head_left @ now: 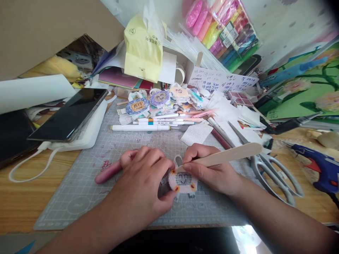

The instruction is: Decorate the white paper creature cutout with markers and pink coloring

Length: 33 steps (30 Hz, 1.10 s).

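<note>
My left hand point(143, 180) is closed, with thumb and forefinger gripping the left edge of a small rounded craft piece point(183, 180). The piece is pale pink with a grey centre, dark markings and orange-red spots near its corners; a white loop point(178, 161) stands out at its top. A wooden craft stick point(227, 155) is pinched in my right hand point(209, 169), its lower end at the upper edge of the piece. Beneath my left fingers lies a thick pink pen-like tool point(108, 172); its right end is hidden, and I cannot tell whether those fingers grip it.
A grey cutting mat point(76, 197) is under both hands. Behind them are several pens point(140, 128), similar decorated pieces point(137, 106) and textured white paper point(196, 133). Grey-handled scissors point(275, 176) and a blue glue gun point(315, 162) lie right; a phone point(71, 113) lies left.
</note>
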Motion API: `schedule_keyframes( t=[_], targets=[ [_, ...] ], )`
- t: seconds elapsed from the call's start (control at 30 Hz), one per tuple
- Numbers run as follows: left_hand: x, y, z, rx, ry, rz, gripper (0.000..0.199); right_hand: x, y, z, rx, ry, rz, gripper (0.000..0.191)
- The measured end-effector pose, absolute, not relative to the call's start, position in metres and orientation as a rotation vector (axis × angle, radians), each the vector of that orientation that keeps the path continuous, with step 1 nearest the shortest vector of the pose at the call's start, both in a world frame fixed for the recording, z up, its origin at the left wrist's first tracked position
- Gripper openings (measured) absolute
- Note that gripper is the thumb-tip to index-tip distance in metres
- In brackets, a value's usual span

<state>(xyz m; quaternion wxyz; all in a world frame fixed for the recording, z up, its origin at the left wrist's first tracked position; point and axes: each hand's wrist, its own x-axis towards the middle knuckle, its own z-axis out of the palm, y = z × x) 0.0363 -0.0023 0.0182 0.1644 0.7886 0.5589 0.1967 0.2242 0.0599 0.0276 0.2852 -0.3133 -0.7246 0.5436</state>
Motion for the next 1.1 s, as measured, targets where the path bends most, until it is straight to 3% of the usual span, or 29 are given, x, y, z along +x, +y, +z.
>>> schedule_keyframes(
  t=[1.1],
  targets=[
    [0.0346, -0.0013, 0.0202, 2.272, 1.581, 0.499, 0.019, 0.2258, 0.0618, 0.0277, -0.885, -1.872, 1.515, 0.010]
  ],
)
